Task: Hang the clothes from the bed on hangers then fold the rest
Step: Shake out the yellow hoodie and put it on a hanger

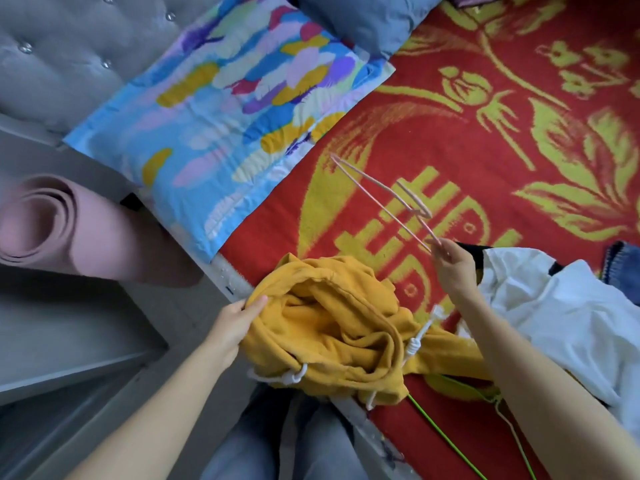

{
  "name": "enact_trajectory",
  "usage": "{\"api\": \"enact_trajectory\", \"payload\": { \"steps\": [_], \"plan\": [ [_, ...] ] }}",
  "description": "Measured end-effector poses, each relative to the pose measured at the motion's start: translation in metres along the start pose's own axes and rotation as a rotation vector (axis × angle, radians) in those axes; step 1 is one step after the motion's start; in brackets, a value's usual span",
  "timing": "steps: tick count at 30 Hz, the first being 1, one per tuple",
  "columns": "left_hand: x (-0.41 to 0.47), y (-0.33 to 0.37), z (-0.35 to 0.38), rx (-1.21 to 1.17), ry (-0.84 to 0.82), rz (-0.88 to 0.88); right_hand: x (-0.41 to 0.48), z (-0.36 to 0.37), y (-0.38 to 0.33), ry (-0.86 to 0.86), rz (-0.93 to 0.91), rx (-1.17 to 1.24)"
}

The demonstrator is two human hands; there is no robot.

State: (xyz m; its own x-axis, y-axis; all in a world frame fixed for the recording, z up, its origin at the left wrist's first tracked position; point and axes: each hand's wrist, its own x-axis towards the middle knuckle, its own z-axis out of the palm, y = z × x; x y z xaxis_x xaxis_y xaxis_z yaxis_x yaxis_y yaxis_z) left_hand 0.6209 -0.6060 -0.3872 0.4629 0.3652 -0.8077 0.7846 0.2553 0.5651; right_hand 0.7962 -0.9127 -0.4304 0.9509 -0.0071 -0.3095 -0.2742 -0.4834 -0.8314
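Items I log, left to right:
1. Rolled pink foam mat (45, 220), beside the bed.
2. Blue feather-print pillow (225, 116), lying on the red-and-yellow patterned blanket (519, 133).
3. Left hand (232, 327), fingers curled round the edge of item 4.
4. Mustard-yellow drawstring hoodie (329, 323), bunched at the bed's near edge.
5. Thin pink wire hanger (417, 212), lifted above the blanket.
6. Right hand (453, 268), fingertips pinching the hanger's near end.
7. Crumpled white garment (571, 313), on the blanket just right of that forearm.
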Motion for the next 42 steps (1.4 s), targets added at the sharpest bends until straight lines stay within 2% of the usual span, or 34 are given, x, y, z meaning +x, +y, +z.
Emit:
{"api": "enact_trajectory", "payload": {
  "steps": [5,8,10,11,13,15,17,20,23,24,26,28,30,32,35,37,40,42],
  "plan": [
    [-0.025,0.043,0.011,-0.056,-0.123,0.130,-0.051,-0.068,-0.076,0.035,-0.133,0.275],
    [-0.048,0.082,0.019,-0.084,-0.178,0.277,-0.090,-0.104,-0.108,-0.114,-0.159,0.385],
    [-0.066,0.112,0.021,-0.126,-0.192,0.363,-0.103,-0.116,-0.126,-0.171,-0.069,0.346],
    [-0.074,0.126,0.021,-0.150,-0.208,0.413,-0.104,-0.120,-0.132,-0.141,-0.014,0.313],
    [-0.093,0.151,0.019,-0.201,-0.248,0.511,-0.103,-0.127,-0.145,0.007,0.061,0.198],
    [-0.111,0.172,0.016,-0.246,-0.289,0.590,-0.103,-0.135,-0.155,0.117,0.050,0.026],
    [-0.132,0.190,0.011,-0.268,-0.327,0.659,-0.113,-0.142,-0.161,0.160,-0.036,-0.051],
    [-0.159,0.212,0.007,-0.264,-0.364,0.728,-0.134,-0.164,-0.169,0.208,-0.223,0.030],
    [-0.186,0.233,0.006,-0.267,-0.436,0.794,-0.158,-0.199,-0.187,0.004,-0.310,0.369],
    [-0.200,0.243,0.006,-0.251,-0.476,0.841,-0.165,-0.212,-0.194,-0.072,-0.333,0.386],
    [-0.222,0.257,0.006,-0.228,-0.549,0.929,-0.176,-0.222,-0.207,-0.094,-0.372,0.218],
    [-0.239,0.271,0.008,-0.224,-0.588,0.997,-0.183,-0.222,-0.223,0.006,-0.418,0.102],
    [-0.248,0.279,0.010,-0.218,-0.592,1.027,-0.190,-0.223,-0.236,0.163,-0.465,0.163],
    [-0.250,0.283,0.012,-0.208,-0.574,1.029,-0.199,-0.234,-0.245,0.244,-0.503,0.280],
    [-0.250,0.283,0.016,-0.219,-0.534,1.001,-0.220,-0.262,-0.255,0.115,-0.561,0.361],
    [-0.254,0.283,0.023,-0.225,-0.542,0.996,-0.229,-0.280,-0.258,0.007,-0.528,0.231],
    [-0.264,0.282,0.034,-0.203,-0.554,1.013,-0.231,-0.287,-0.259,-0.043,-0.485,-0.008],
    [-0.273,0.282,0.039,-0.195,-0.578,1.020,-0.228,-0.280,-0.262,-0.074,-0.490,-0.053]
  ]
}}
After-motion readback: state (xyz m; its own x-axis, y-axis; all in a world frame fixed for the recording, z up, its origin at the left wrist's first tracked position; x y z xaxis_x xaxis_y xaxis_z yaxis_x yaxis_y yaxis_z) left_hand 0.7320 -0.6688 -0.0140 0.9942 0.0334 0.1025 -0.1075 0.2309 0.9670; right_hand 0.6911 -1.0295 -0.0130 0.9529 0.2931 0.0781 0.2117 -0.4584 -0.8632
